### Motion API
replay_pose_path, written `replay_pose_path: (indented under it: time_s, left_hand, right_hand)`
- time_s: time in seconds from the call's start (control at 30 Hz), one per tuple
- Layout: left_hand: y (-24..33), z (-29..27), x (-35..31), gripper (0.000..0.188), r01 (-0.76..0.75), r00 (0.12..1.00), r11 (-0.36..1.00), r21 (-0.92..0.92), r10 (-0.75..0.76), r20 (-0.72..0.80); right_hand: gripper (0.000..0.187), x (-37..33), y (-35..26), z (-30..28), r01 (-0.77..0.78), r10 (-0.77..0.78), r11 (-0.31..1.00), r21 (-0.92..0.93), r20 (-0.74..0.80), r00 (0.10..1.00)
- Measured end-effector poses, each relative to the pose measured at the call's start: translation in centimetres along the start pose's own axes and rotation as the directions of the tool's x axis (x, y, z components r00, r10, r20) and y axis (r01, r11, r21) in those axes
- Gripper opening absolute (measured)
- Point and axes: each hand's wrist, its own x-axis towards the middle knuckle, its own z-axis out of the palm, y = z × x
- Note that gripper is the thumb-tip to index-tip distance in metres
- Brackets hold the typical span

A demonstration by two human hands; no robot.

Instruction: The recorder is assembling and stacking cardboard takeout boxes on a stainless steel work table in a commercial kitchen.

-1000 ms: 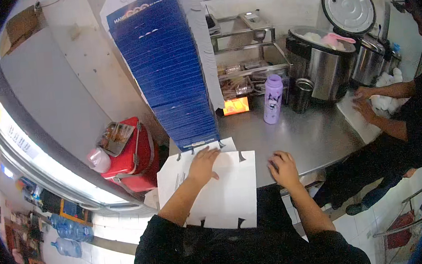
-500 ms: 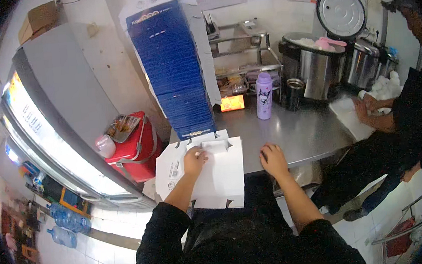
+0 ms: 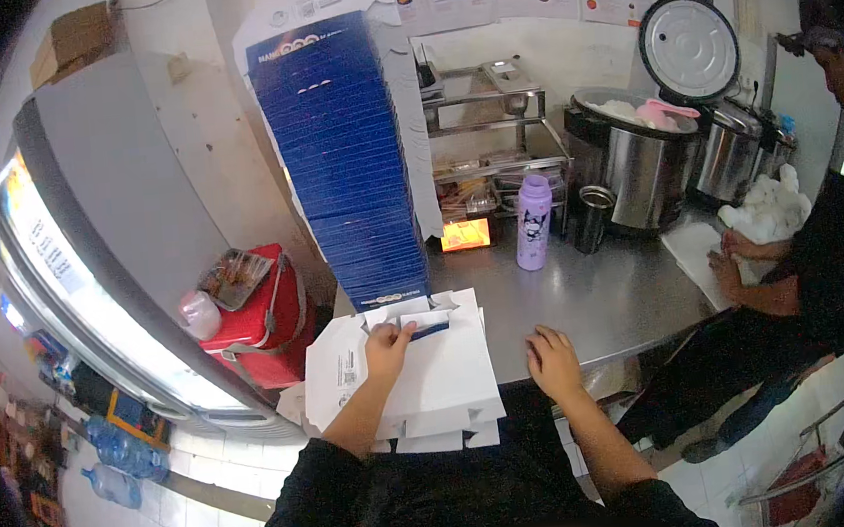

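Note:
A flat white cardboard box blank (image 3: 442, 377) lies at the near edge of the metal table, with another sheet's edge showing under it. My left hand (image 3: 388, 355) pinches a small raised flap at its far side, where a strip of blue shows beneath. My right hand (image 3: 553, 364) rests on the table's near edge beside the blank, holding nothing, its fingers stretched loosely forward. Just beyond the blank rises a tall stack of blue-and-white folded boxes (image 3: 343, 160).
A purple bottle (image 3: 533, 224) and a dark tumbler (image 3: 593, 218) stand on the metal table (image 3: 586, 304). Behind them are a wire rack (image 3: 489, 107) and an open rice cooker (image 3: 635, 170). At right, a person (image 3: 822, 249) handles white paper. A red cooler bag (image 3: 267, 322) sits left.
The flap under my left hand is lifted more, showing blue, and the blank has shifted slightly, baring a sheet below. My right hand's fingers have straightened. The view has tilted a little.

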Motion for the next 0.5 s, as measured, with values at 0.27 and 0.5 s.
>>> replay_pose_path:
  time_s: [0.27,0.5]
  left_hand:
    - [3.3,-1.5,-1.1,0.045,0.418,0.888,0.704,-0.573,-0.449,0.096]
    - [13.4,-7.1,-4.1,0.048,0.310,0.856,0.382,-0.870,-0.510,0.081]
  right_hand:
    - [0.034,2.0,-1.9,-0.9,-0.039,0.044,0.997,-0.072,0.073,0.996]
    - [0.029,5.1,-9.7,-2.7,-0.177,0.133,0.548,0.818,0.124,0.983]
